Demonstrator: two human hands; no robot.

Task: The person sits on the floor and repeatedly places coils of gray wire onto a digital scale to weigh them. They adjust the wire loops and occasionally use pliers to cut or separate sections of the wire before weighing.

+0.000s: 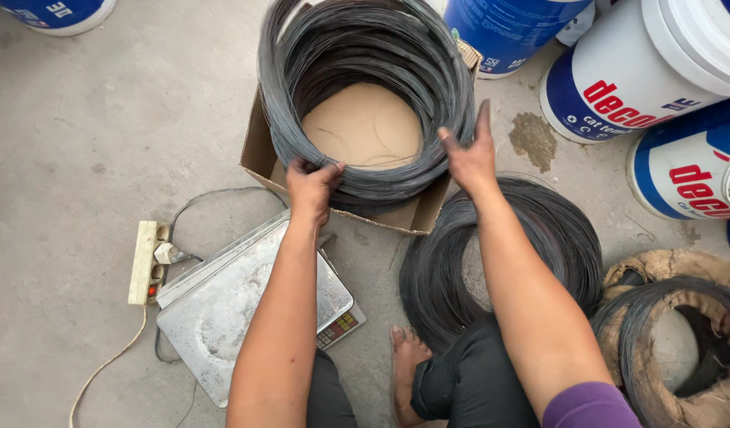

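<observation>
Coil of dark steel wire (365, 47) sits in an open cardboard box (258, 150) on the concrete floor. Left hand (311, 186) clenched around near strands; right hand (469, 154) flat, open, pressing the rim. Likely heavy, springy; hold opposite sides of the bundle.

You have a dark grey, faintly shiny wire coil (365, 103) in front of you, lying in a tan-brown cardboard box (262, 150) whose pale beige bottom shows through the ring. Below the box sits a dull silver scale (222, 309) with small red and yellow keys, and left of the box a cream power strip (147, 261). Right of the box stand white-and-blue buckets (642, 71) with red lettering. Your sleeve (587, 406) is purple.
</observation>
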